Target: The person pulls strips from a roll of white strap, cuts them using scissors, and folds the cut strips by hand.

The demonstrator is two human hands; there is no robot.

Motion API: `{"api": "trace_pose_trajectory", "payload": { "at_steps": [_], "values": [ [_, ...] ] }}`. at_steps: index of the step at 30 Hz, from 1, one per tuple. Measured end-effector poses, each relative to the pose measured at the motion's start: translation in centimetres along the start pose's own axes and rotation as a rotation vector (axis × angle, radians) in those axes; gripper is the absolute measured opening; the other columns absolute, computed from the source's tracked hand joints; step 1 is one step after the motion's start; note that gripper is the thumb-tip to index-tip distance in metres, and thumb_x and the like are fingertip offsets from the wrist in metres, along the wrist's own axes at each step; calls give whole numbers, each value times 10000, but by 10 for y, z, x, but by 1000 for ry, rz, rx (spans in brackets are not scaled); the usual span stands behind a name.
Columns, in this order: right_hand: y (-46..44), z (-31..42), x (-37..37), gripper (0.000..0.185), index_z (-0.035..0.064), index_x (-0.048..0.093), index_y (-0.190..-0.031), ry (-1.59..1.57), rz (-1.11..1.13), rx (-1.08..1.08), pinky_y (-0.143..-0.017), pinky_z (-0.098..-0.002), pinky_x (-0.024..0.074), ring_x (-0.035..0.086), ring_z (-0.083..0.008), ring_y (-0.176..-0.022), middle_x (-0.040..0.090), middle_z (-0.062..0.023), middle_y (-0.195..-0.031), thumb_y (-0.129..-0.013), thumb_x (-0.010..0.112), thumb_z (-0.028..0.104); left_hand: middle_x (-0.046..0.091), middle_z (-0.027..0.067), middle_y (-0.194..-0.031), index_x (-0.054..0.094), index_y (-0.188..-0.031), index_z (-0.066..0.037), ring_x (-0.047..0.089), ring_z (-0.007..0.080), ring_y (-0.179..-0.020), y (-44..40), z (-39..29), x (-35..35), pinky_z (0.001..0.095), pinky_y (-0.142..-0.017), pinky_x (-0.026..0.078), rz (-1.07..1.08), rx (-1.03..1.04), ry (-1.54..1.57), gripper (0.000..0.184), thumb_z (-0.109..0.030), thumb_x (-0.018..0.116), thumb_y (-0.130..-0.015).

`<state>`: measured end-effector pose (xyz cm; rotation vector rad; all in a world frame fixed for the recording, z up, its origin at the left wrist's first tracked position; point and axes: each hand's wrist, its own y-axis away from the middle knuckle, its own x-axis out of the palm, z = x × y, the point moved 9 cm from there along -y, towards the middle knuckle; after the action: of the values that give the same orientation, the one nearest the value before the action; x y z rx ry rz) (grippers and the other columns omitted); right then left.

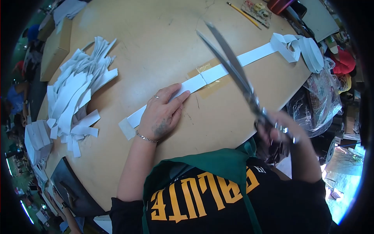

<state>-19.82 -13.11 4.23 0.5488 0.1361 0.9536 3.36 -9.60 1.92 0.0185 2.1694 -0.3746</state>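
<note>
A long white flat band (255, 55) runs diagonally across the tabletop, from a loose coil (311, 54) at upper right to a pale tape piece (126, 128) at lower left. My left hand (161, 113) lies on the band's lower part, fingers stretched out and pressing it down. Beyond my fingertips, clear brownish tape (210, 90) crosses beneath the band, where a dark line marks it. My right hand (278, 126), slightly blurred, grips large metal scissors (243, 80) by the handles. Their blades are parted and appear over the band.
A heap of cut white strips (76, 91) lies on the left of the table (152, 43). A yellow pencil (245, 16) is at the top. Clear plastic wrapping (319, 97) hangs by the right edge. A black flat object (74, 191) sits at lower left, near another person's hand.
</note>
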Motion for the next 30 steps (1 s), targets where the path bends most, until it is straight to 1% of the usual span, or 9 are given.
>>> {"api": "trace_pose_trajectory", "payload": {
  "at_steps": [5,7,10,11,14,16,18,21,30],
  "values": [
    [-103,80,-99,341,40,610,-792,978,-511,-121,-527,-265,405,524,-108,-604,553,-10,-669,-734,755,344,549,152,-1177,647,-1102,-103,556,316,-1055,2,1,2,377,-893,474,-8,14,-20,330,-25,591,-786],
    [-139,94,-120,343,26,626,-810,1028,-597,-66,-597,-307,458,614,-178,-689,636,-105,-740,-705,751,328,544,150,-1185,647,-1103,-106,552,315,-1065,2,0,1,374,-897,471,-10,19,-10,333,-25,589,-786],
    [-179,93,-146,289,22,637,-834,1080,-651,-67,-672,-341,488,640,-221,-765,659,-134,-790,-717,707,277,537,148,-1194,646,-1105,-108,548,313,-1074,2,-1,0,367,-901,469,-1,5,8,337,-24,587,-784],
    [-181,99,-142,279,27,640,-942,1191,-637,-100,-726,-367,499,628,-235,-815,648,-133,-895,-733,668,210,535,147,-1196,647,-1105,-109,549,313,-1073,2,0,1,366,-901,469,2,-1,8,338,-23,586,-784],
    [-132,122,-76,330,67,622,-1058,1434,-909,-779,-797,-368,483,592,-247,-928,608,-126,-1010,-734,635,130,533,147,-1197,647,-1109,-110,549,311,-1071,3,2,3,363,-902,469,8,-18,5,344,-20,587,-782],
    [-115,84,4,354,123,603,-1114,1515,-458,-1052,-850,-382,455,535,-252,-1033,551,-109,-1102,-762,573,109,533,147,-1196,648,-1115,-110,549,309,-1070,1,1,2,362,-901,468,4,-19,-4,351,-19,589,-781],
    [-102,52,41,313,168,613,-1100,1451,-260,-948,-886,-404,424,477,-265,-1114,517,-102,-1164,-804,516,136,533,146,-1196,647,-1120,-111,550,306,-1069,0,0,2,362,-901,468,9,-13,-14,359,-17,591,-779],
    [-114,26,25,328,202,611,-1124,1376,-310,-716,-911,-418,400,431,-271,-1160,476,-98,-1213,-822,493,160,533,146,-1194,647,-1129,-112,550,304,-1069,0,0,3,360,-904,465,6,-3,-29,372,-11,594,-775],
    [-116,25,17,345,228,645,-1118,1300,-384,-689,-985,-448,339,370,-299,-1220,442,-108,-1273,-825,486,138,537,148,-1191,655,-1121,-115,548,305,-1076,-1,1,2,356,-911,460,28,-36,-26,371,-6,600,-770]
  ]
}}
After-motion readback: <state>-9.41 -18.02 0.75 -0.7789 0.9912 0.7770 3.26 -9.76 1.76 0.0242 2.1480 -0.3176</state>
